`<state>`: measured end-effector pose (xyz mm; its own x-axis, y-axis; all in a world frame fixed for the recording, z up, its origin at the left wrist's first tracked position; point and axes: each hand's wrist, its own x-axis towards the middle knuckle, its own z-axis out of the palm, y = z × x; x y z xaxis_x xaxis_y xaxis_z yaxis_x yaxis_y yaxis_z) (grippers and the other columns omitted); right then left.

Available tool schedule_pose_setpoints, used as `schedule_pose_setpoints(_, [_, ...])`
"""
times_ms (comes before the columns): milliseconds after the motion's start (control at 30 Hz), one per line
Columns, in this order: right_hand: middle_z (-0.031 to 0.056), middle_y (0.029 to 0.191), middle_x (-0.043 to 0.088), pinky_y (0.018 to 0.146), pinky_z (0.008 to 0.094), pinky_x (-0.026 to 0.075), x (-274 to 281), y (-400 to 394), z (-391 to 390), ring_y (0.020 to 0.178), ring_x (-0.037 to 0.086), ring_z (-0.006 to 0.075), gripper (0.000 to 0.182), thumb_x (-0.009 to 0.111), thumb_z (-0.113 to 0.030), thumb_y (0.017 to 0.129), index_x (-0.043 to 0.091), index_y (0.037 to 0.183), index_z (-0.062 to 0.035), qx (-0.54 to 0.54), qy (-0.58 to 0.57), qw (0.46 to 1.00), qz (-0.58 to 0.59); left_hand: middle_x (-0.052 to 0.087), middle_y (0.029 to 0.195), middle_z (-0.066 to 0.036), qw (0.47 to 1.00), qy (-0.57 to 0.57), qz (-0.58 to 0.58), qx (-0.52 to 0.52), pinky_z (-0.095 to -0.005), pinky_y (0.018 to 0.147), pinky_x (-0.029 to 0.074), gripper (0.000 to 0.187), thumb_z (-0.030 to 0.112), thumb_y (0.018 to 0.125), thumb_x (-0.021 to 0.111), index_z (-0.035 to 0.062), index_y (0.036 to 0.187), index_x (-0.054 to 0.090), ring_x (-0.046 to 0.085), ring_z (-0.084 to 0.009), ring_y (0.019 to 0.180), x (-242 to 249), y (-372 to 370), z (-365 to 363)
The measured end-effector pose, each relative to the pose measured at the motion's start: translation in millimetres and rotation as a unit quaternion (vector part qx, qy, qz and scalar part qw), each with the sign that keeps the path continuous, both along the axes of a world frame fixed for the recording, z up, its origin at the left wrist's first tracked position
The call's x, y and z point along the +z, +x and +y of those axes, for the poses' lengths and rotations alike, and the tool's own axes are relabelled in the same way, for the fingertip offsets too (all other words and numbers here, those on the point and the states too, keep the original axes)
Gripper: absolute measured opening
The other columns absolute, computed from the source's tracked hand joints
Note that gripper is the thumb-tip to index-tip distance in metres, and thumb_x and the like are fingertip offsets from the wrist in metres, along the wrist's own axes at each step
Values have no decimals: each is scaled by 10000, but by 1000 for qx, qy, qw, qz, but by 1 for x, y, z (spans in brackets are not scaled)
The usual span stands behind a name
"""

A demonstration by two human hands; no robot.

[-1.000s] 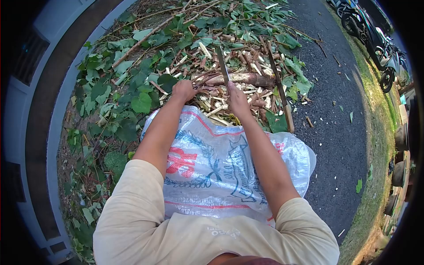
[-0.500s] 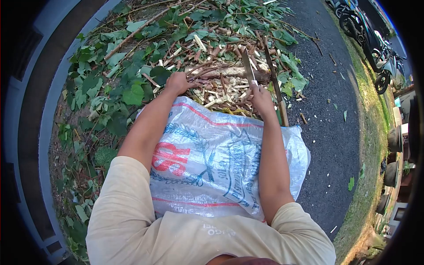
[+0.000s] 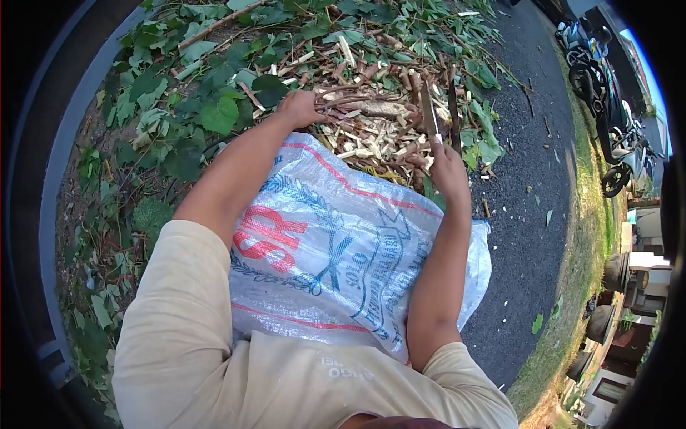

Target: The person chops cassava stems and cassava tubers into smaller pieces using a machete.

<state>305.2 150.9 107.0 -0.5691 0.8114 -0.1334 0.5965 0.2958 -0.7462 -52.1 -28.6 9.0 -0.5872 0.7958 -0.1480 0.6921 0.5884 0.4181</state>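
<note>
My left hand (image 3: 299, 109) is closed around several thin brown stems (image 3: 341, 100) that lie over a pale, chopped-up log (image 3: 386, 109). In my right hand (image 3: 450, 170) is a knife (image 3: 429, 111), gripped by its whitish handle, its blade pointing away from me near the log's right end. Cut pale and brown stem pieces (image 3: 364, 146) are heaped around the log. Just right of the knife stands a long dark blade (image 3: 454, 107), its lower end hidden behind my right hand. A white woven sack (image 3: 321, 236) with red and blue print covers my lap.
Leafy green branches (image 3: 193, 107) spread across the ground at left and beyond the pile. Dark asphalt (image 3: 529, 214) runs along the right, bordered by grass (image 3: 589, 236). Motorcycles (image 3: 607, 107) are parked at the far right, with large pots (image 3: 600, 322) below them.
The head view has tilted and shifted. My right hand and the knife have moved right, toward the log's right end. My left hand still grips the stems.
</note>
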Motion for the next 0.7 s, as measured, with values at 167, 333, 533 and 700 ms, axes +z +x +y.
schedule_pose_setpoints(167, [-22, 723, 443, 510, 228, 303, 115, -29, -53, 615, 404, 51, 438, 446, -459, 1147, 550, 1027, -51, -21, -99, 914, 393, 760, 1133, -239, 999, -41, 12, -1, -475, 984, 573, 668, 529, 734, 899, 13, 1136, 764, 731, -394, 1076, 13, 10, 1])
schedule_pose_setpoints(333, [39, 752, 456, 526, 229, 337, 58, -82, -63, 632, 435, 89, 591, 490, -638, 1076, 495, 1025, -49, 50, -60, 787, 612, 722, 1311, -189, 995, -101, -16, 5, -454, 1057, 549, 639, 489, 820, 850, 46, 1263, 726, 696, -359, 1209, 16, 11, 3])
schedule_pose_setpoints(533, [9, 620, 455, 464, 319, 377, -132, -113, -36, 515, 500, 160, 589, 418, -629, 1099, 535, 941, -74, 40, -111, 987, 108, 744, 1265, -194, 996, -93, 7, -6, -470, 1036, 564, 586, 471, 844, 830, 36, 1230, 756, 717, -375, 1164, 16, 11, -1])
schedule_pose_setpoints(700, [-29, 605, 393, 414, 249, 317, -86, -88, 3, 455, 373, 82, 542, 458, -629, 1078, 587, 988, -110, -65, -699, 674, 230, 732, 1256, -222, 997, -80, -3, -20, -481, 1032, 553, 703, 569, 818, 835, 16, 1238, 726, 702, -387, 1179, 15, 4, 1])
